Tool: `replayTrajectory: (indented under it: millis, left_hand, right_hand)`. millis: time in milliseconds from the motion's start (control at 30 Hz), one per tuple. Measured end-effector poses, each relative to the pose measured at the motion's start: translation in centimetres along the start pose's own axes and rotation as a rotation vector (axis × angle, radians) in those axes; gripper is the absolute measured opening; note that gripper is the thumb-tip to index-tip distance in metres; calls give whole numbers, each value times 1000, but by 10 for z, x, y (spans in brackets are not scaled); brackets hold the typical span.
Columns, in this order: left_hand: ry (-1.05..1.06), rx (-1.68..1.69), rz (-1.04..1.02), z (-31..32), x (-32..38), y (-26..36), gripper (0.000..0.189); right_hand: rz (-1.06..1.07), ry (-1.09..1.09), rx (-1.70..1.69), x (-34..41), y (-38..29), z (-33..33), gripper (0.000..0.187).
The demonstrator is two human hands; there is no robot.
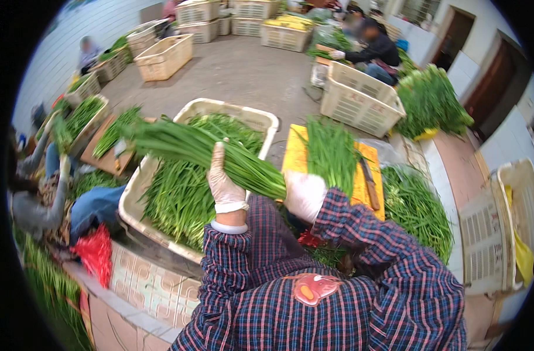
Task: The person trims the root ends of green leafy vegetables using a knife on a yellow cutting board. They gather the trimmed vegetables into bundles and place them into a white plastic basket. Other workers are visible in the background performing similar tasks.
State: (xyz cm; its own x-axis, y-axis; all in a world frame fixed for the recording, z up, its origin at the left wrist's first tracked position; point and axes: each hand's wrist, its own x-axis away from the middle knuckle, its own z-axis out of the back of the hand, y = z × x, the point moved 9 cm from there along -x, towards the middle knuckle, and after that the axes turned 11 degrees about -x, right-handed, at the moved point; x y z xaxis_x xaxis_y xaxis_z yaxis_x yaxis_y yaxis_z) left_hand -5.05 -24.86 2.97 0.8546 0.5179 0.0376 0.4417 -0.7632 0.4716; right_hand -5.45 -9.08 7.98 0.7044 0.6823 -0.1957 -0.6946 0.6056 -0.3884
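A long bunch of green garlic chives lies across both my gloved hands. My left hand supports it around the middle, thumb up. At its pale cut end, my right hand is closed around the stalks. The leafy end is blurred and points left over a white plastic crate that holds many more chives. Beyond my right hand, another heap of chives rests on a yellow cutting board. A knife with a wooden handle lies on the board's right side.
Loose chives lie right of the board. A crate stands ahead, stacked crates at far right. On the left, a co-worker holds chives beside a wooden board with a knife. Another person works farther back.
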Motion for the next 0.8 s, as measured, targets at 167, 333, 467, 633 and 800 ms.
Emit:
replayTrajectory:
  millis: [167, 333, 467, 633, 800]
  left_hand:
    - [-296, -549, 98, -122, -21, -79, 20]
    - [-653, -735, 44, -232, -36, -161, 68]
    - [-589, -1474, -425, -204, -54, -187, 92]
    - [-1251, -1675, -746, -159, -22, -272, 66]
    - [-1798, -1665, -669, -120, 2, -343, 40]
  right_hand:
    - [-560, 138, -320, 41, 95, 20, 39]
    - [-687, 285, -953, 53, 171, 46, 32]
    - [-1012, 296, -1330, 79, 217, 13, 13]
    - [-1311, 154, -1663, 112, 262, -87, 12]
    - [-1285, -8, -1893, 109, 259, -100, 24]
